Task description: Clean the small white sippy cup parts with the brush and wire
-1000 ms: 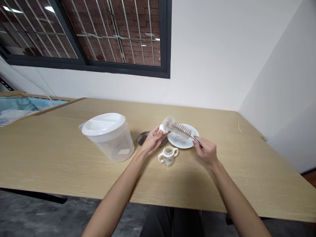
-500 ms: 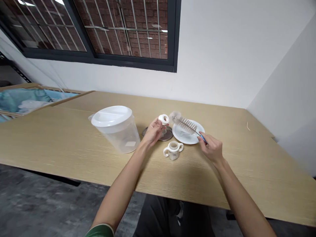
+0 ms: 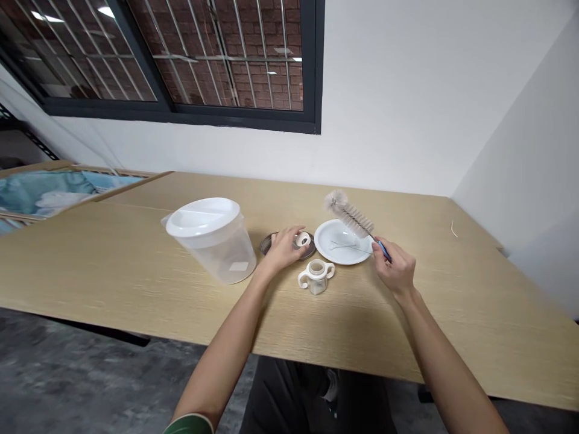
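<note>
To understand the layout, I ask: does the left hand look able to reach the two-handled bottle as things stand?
Probably yes: the left hand, at the white ring, is close to the bottle, and nothing tall stands between hand and bottle.

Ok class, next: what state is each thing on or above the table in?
Translucent container: lid on
Two-handled bottle: upright, top open
Metal dish: partly covered by left grip
White ring: at left grip, over the dish; whether held, unclear
Brush: held in right grip
White plate: face up, thin wire across it
Pale strip: lying bent
</note>
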A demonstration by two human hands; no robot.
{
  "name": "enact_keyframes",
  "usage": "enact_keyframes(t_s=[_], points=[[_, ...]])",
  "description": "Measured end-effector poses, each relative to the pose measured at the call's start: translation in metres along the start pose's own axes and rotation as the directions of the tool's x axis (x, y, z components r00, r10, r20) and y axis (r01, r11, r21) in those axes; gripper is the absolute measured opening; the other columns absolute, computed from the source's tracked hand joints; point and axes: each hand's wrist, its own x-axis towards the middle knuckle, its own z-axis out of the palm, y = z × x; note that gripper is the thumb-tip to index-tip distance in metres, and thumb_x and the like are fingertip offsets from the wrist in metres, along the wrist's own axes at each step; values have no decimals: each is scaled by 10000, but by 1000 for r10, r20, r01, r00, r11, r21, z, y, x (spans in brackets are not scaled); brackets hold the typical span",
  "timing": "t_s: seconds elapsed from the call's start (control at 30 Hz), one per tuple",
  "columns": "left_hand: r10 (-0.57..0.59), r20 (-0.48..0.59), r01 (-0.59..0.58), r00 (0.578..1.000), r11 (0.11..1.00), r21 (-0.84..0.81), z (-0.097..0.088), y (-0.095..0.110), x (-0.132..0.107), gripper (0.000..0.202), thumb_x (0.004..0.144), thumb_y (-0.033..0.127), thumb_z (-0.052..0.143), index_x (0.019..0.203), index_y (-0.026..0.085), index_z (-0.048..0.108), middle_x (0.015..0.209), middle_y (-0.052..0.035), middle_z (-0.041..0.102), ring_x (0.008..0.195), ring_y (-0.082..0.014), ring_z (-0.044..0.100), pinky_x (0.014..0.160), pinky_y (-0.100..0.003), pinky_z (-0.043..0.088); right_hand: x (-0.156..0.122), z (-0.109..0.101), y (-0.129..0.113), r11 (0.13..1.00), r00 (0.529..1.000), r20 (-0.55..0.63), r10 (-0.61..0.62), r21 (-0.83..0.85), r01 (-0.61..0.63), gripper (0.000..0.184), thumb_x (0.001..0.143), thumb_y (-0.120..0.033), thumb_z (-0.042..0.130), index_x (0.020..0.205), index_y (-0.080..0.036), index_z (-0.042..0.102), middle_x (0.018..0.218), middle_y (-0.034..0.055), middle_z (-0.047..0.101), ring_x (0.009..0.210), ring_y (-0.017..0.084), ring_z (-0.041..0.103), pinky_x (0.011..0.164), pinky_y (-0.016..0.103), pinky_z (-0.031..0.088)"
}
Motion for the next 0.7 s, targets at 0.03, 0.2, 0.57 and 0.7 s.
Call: enact_keyframes(t_s=[0.03,0.2,0.57,0.7], points=[[-2,21,2,1000,1000,7,3,-1,0,488,831,347,674,1291,214,588,1237,-109,622,1182,-343,526,1050,-518,314,0,0,0,1000,1000,2,6,1,-6,165,965,-190,613,1063,-94,705,872,79,731,646,121,650,623,238,472],[-5,97,-5,995,995,100,15,-8,1,391,808,264,647,1194,204,621,1249,-137,622,1229,-395,473,1039,-548,295,-1,-1,2,997,995,51,80,-7,-80,235,998,-280,553,1058,-122,716,866,88,729,677,140,660,654,256,488],[-46,170,18,984,987,159,22,-9,2,374,810,199,580,1165,185,696,1267,-202,613,1219,-450,485,1034,-616,273,-1,1,9,969,972,18,236,-76,-234,332,1019,-376,494,1003,-136,723,867,90,728,700,158,656,659,267,443],[-59,171,34,984,989,146,23,-8,2,378,791,156,552,1128,184,720,1281,-199,609,1225,-464,484,1012,-625,281,1,1,16,886,905,15,425,-211,-412,379,1010,-446,474,977,-160,720,830,82,717,731,197,646,644,287,387]])
